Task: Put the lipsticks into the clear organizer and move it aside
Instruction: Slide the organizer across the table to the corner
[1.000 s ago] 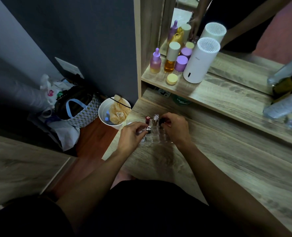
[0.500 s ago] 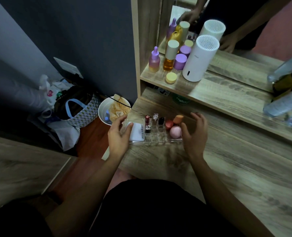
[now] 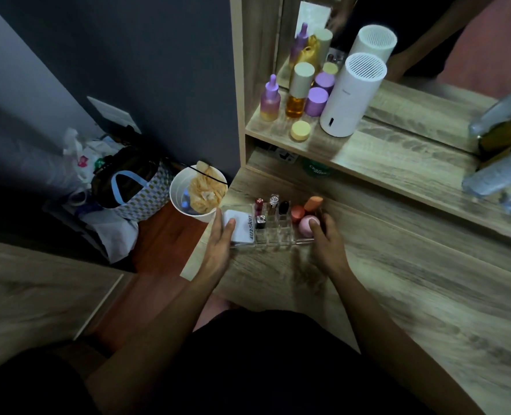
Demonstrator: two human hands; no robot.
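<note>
Fingers (image 3: 229, 226) of both hands now clamped on the clear organizer's (image 3: 273, 239) ends

Lipsticks (image 3: 272, 205) stand slotted; left hand (image 3: 219, 245) and right hand (image 3: 327, 245) have left them; organizer at desk's (image 3: 398, 295) near-left corner, ready to shift

The clear organizer (image 3: 273, 235) is a low, see-through tray lying flat near the left corner of the wooden tabletop, its long side running from 9 to 3 o'clock. Its middle is a grid of small square cells; wider open bays flank it on both ends.

Four lipsticks (image 3: 270, 208) stand upright in the grid — three along the far row at 12 o'clock and one in the row nearer the person. The far row reads, from 9 to 3 o'clock: a red-capped tube (image 3: 258, 205), a tube with a clear, silvery cap (image 3: 273, 204), and a black tube (image 3: 283, 207). The fourth, with a squarish silver top (image 3: 260, 221), sits just nearer than the red-capped one. The remaining near cells look unfilled.
</note>
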